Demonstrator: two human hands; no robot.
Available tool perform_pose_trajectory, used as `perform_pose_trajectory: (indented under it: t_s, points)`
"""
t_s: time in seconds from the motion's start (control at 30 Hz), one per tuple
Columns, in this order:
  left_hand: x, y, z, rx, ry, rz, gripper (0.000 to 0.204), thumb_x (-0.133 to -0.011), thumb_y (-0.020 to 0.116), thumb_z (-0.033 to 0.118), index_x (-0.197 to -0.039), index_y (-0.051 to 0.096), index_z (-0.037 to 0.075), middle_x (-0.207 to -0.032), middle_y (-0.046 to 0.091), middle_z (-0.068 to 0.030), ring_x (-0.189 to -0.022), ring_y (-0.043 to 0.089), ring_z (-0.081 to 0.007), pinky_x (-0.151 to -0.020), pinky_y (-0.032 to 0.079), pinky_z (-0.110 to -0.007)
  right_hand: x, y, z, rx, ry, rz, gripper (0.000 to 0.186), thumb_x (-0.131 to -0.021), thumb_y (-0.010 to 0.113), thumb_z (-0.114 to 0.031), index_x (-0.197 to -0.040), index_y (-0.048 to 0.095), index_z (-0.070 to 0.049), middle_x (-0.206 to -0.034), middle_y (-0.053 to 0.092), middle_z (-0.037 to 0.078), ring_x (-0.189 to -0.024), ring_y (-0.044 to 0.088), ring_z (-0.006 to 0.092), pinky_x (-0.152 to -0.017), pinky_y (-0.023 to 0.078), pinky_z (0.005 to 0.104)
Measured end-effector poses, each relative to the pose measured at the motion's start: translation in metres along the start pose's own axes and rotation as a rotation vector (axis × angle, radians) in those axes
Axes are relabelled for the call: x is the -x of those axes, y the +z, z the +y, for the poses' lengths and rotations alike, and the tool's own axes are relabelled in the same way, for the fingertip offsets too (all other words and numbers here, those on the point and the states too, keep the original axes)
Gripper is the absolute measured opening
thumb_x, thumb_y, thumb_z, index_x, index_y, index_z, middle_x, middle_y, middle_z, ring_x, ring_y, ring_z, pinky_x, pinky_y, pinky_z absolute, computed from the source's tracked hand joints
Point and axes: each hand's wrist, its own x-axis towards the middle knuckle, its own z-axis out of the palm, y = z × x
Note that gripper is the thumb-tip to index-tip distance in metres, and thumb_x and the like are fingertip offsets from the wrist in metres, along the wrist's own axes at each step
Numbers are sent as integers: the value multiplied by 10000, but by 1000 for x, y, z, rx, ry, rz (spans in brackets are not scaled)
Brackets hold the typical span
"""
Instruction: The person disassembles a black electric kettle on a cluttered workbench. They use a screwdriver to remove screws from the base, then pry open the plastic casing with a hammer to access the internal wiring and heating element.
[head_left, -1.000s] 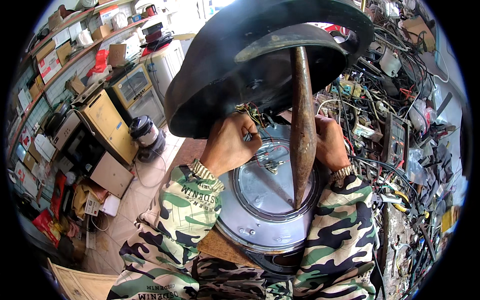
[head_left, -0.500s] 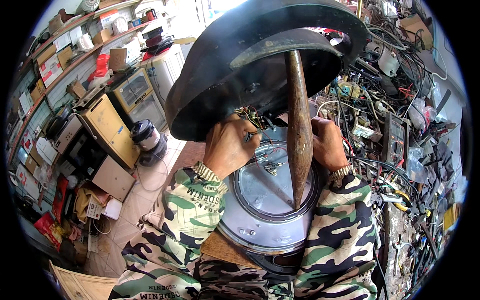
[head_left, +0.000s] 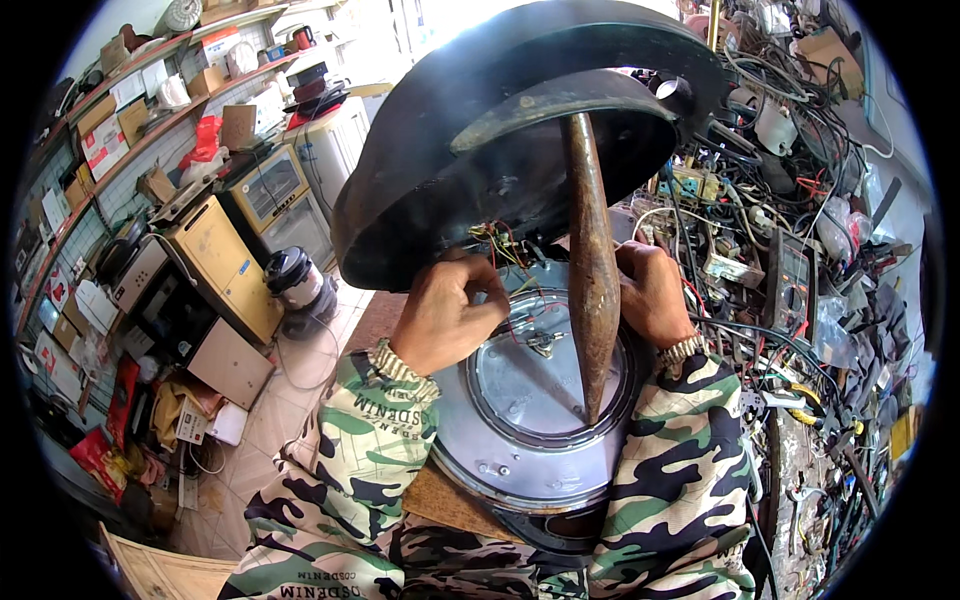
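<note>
A black, bowl-shaped appliance cover (head_left: 400, 165) stands tilted up, propped by a worn wooden handle (head_left: 592, 270). Below it lies a round silvery metal lid (head_left: 545, 470) with a dark ring and a small metal fitting (head_left: 545, 342). My left hand (head_left: 450, 312) is at the cover's lower rim, thumb and fingers curled together beside thin coloured wires (head_left: 497, 245). What it pinches, if anything, does not show. My right hand (head_left: 655, 292) is closed just right of the wooden handle, which partly hides its fingertips. I cannot make out what it holds.
On the right, a workbench is heaped with cables, circuit parts and tools, a multimeter (head_left: 790, 280) among them. To the left are cabinets (head_left: 225, 265), a black-and-white canister-shaped appliance (head_left: 295, 280) on the tiled floor, and loaded wall shelves (head_left: 130, 150).
My left hand has drawn slightly down and left, uncovering more of the coloured wires. My right hand has shifted a little left, closer to the wooden handle. The cover sits slightly differently.
</note>
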Motion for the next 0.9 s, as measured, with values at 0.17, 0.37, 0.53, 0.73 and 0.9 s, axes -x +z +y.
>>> perform_pose_trajectory:
  t_s: [0.17,0.37,0.53,0.73,0.9]
  points:
    - [3,-8,1,-28,-110,-77,238,-888,695,164,-799,649,-52,-783,622,-102,-674,585,-178,-669,457,-305,-1,1,2,-1,-6,8,179,-875,713,-126,-906,722,50,-812,723,219,-737,729,320,-687,543,372]
    - [1,-11,-1,-47,-192,-88,224,-859,703,162,-772,666,-41,-659,622,-120,-595,590,-200,-596,468,-364,0,0,-4,13,25,-9,180,-876,709,-126,-911,722,51,-818,724,218,-745,729,320,-690,544,374]
    - [5,-3,-17,176,-170,-28,94,-862,647,20,-938,660,-34,-816,662,-74,-745,607,-138,-712,501,-299,0,-1,-7,10,34,-32,180,-886,697,-124,-927,723,49,-823,722,224,-755,732,318,-698,544,372]
    - [-15,7,-9,17,-165,82,229,-838,624,-26,-1063,644,-63,-824,686,-140,-795,689,-186,-742,530,-324,0,-2,-5,29,2,-31,178,-883,691,-115,-941,723,50,-829,719,229,-766,733,325,-706,544,374]
    - [-29,13,-15,-136,-92,69,375,-836,646,114,-1156,637,-81,-876,731,-207,-829,732,-302,-769,559,-378,2,-1,-7,20,12,-20,181,-877,691,-123,-926,723,49,-807,714,226,-740,725,325,-684,536,378]
